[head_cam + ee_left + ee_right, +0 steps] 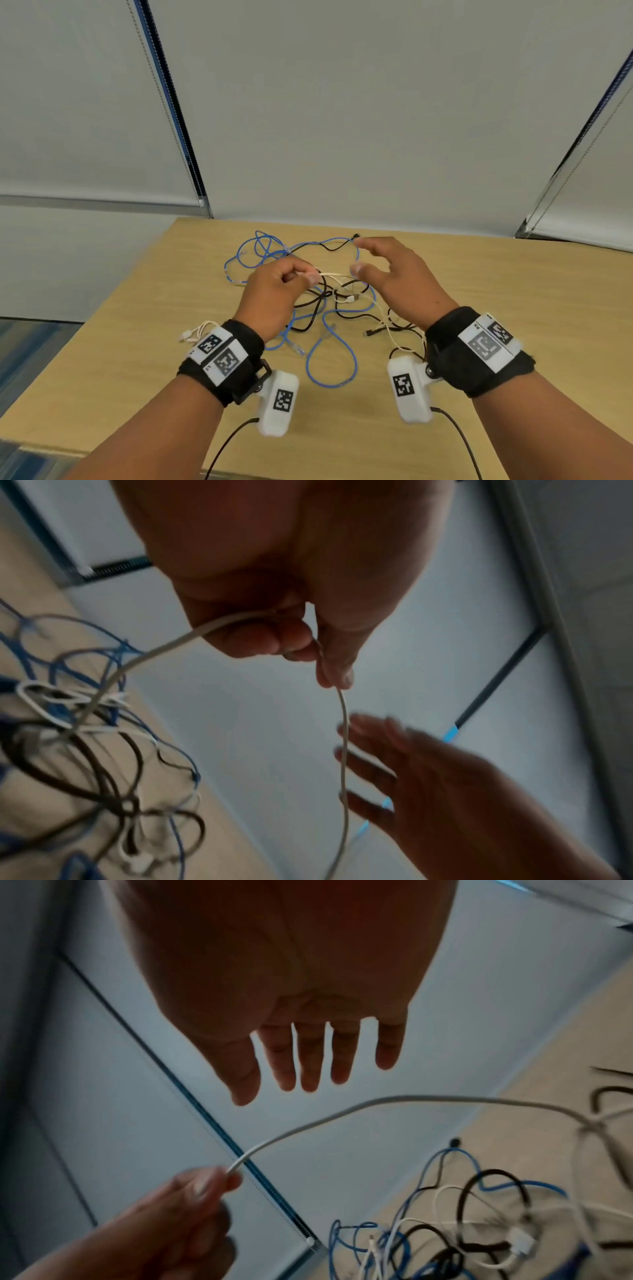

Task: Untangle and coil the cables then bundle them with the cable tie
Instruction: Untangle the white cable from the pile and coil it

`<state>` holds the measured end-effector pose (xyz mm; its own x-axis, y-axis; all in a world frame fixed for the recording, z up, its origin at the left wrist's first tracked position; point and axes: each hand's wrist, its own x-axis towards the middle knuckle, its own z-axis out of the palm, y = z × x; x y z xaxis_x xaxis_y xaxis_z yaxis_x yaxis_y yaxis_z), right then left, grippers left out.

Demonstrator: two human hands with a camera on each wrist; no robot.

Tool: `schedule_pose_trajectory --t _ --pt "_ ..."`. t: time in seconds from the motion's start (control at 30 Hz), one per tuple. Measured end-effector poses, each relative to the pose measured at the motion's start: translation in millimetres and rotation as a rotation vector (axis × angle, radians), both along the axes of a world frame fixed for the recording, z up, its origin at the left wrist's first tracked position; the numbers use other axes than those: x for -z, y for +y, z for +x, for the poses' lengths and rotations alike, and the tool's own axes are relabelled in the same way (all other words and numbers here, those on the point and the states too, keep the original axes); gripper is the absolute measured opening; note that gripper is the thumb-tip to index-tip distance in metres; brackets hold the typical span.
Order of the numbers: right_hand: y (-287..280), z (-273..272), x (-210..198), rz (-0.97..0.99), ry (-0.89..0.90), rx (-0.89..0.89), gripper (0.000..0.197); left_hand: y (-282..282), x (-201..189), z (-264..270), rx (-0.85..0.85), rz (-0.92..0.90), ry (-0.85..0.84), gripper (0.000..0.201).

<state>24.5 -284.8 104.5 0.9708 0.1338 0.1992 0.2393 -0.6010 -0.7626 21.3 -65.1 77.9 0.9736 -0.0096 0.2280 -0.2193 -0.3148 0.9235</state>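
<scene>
A tangle of blue cables [330, 359], black cables [310, 301] and white cables [385, 322] lies on the wooden table [513, 308]. My left hand [284, 287] is raised over the heap and pinches a white cable [344, 750] between thumb and fingers; the strand runs down into the tangle [85, 737]. The same white cable [342, 1112] arcs below my right hand [308, 1056]. My right hand [387, 270] hovers beside the left with straight, spread fingers, holding nothing. No cable tie is visible.
White connectors [191, 334] of another cable lie by my left wrist. Grey window blinds [342, 120] with bead chains stand behind the table's far edge. The table's left edge [102, 308] drops to carpet.
</scene>
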Motion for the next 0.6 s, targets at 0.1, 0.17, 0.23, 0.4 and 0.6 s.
schedule_pose_trajectory --t 0.1,0.17,0.23,0.4,0.6 --pt "21 -3 -8 0.028 0.054 -0.143 0.015 -9 -5 -1 0.082 -0.043 -0.006 0.009" --pt "26 -2 -12 0.110 0.083 -0.133 0.013 -1 -6 4 0.105 -0.062 0.003 0.010" --pt "27 0 -13 0.136 0.086 -0.075 0.017 13 -3 10 0.126 -0.034 0.014 0.013" --pt "9 12 -15 0.210 -0.016 0.187 0.019 55 19 21 0.107 0.031 0.085 0.016" --pt "-1 19 -9 -0.019 -0.007 0.272 0.010 64 32 26 0.116 0.034 0.156 0.023"
